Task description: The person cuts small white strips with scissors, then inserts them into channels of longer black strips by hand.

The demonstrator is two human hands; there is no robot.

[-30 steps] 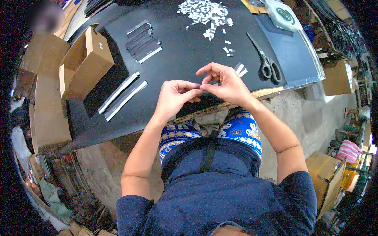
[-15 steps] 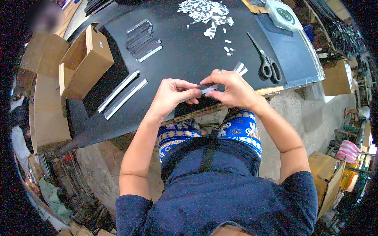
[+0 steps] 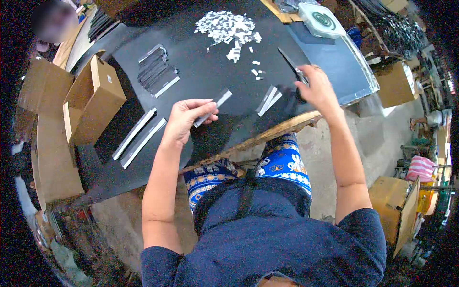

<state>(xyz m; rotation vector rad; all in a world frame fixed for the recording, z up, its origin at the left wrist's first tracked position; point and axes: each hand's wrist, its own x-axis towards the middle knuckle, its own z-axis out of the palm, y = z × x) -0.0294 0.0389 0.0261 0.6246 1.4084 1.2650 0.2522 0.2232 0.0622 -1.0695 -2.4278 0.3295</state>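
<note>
My left hand (image 3: 186,119) pinches a short grey-and-white strip (image 3: 224,98) between thumb and fingers, above the black tabletop. To the right, my right hand (image 3: 319,91) is over the handles of the black scissors (image 3: 288,60), thumb and forefinger apart. The scissors lie on the table with their blades pointing away from me; my hand partly hides the handles. Between my hands, a few short strips (image 3: 268,100) lie overlapping near the table edge. Two longer strips (image 3: 143,143) rest side by side left of my left hand.
A bundle of dark strips (image 3: 158,71) lies farther back, beside a pile of small white and grey pieces (image 3: 224,28). An open cardboard box (image 3: 103,98) stands at the left. A clear container with a green coil (image 3: 322,20) sits at the back right.
My hands have parted: the left keeps the strip and has moved left, while the right has let go and moved right to the scissors. The whole view has shifted slightly.
</note>
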